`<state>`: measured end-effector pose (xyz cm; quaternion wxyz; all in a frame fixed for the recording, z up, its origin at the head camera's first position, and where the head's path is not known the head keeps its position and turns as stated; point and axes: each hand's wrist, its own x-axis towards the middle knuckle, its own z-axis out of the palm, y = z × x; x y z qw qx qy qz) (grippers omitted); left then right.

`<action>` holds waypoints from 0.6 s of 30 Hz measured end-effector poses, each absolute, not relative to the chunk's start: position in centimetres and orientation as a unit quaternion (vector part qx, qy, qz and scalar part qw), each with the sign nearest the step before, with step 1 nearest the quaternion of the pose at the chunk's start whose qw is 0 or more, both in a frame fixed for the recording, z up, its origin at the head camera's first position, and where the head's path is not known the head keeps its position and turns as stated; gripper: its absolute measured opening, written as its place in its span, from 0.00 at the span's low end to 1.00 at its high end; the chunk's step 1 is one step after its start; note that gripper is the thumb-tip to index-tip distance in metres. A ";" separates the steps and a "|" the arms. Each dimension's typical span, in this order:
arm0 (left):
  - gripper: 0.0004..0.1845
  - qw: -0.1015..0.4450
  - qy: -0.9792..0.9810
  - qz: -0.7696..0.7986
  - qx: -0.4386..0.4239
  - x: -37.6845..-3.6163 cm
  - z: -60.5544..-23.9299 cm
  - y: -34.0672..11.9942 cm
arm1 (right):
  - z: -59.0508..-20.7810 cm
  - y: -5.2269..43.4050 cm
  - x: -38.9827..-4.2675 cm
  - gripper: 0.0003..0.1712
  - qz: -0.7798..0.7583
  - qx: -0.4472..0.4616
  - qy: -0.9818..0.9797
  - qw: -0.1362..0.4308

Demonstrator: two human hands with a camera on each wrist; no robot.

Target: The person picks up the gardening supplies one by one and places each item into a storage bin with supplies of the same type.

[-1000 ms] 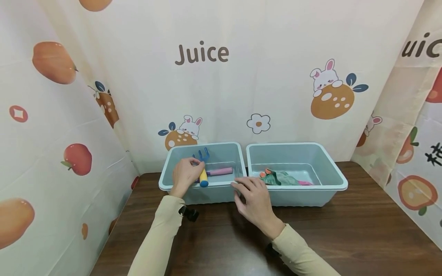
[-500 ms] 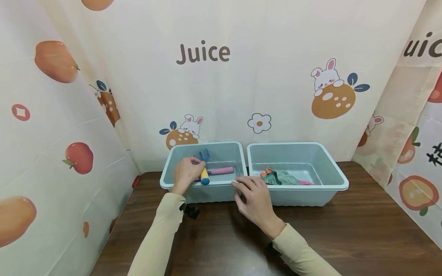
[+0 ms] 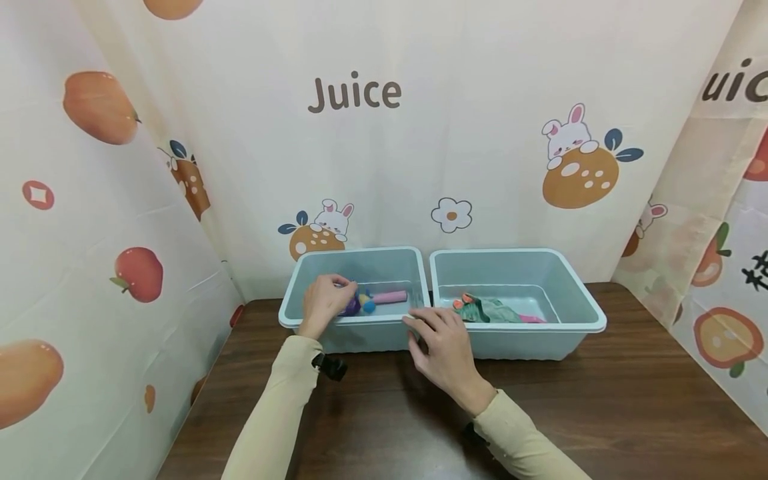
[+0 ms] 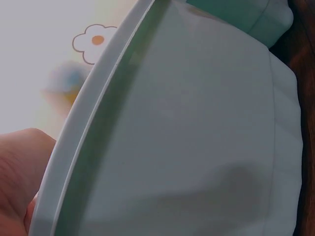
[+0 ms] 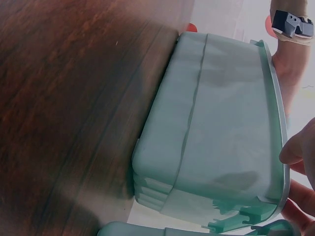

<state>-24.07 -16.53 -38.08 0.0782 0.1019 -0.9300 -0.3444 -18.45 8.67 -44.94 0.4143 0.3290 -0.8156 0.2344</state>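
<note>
In the head view my left hand (image 3: 324,303) is over the left blue-green bin (image 3: 357,339), thumb and index fingertips close together. Beside those fingertips a toy garden fork's yellow handle (image 3: 364,300) with a blue end points up toward the head camera; its tines are out of sight. Whether the fingers still pinch it does not show. In the left wrist view the handle (image 4: 70,87) is a blur above the rim. A pink-handled tool (image 3: 390,297) and a purple piece (image 3: 351,307) lie inside. My right hand (image 3: 447,350), loosely curved, rests at this bin's right front rim.
A matching right bin (image 3: 516,341) stands alongside, holding a bundle of green cloth (image 3: 495,309) with orange tips and something pink (image 3: 531,319). Both stand on a dark wooden table (image 3: 372,413). A printed curtain (image 3: 384,153) closes off the back and sides.
The fork has turned from lying across the left fingertips, tines upward, to handle end toward the camera with tines hidden. Both hands have stayed in nearly the same place.
</note>
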 end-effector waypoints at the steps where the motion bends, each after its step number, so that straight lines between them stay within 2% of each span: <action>1: 0.18 0.080 -0.929 -0.346 0.100 -24.1 -38.1 -16.5 | -44.9 8.7 -18.5 0.15 0.234 0.329 -0.816 0.413; 18: 0.15 0.146 -0.906 -0.396 0.027 -23.0 -38.1 -16.3 | -45.2 8.8 -18.5 0.15 0.231 0.328 -0.816 0.416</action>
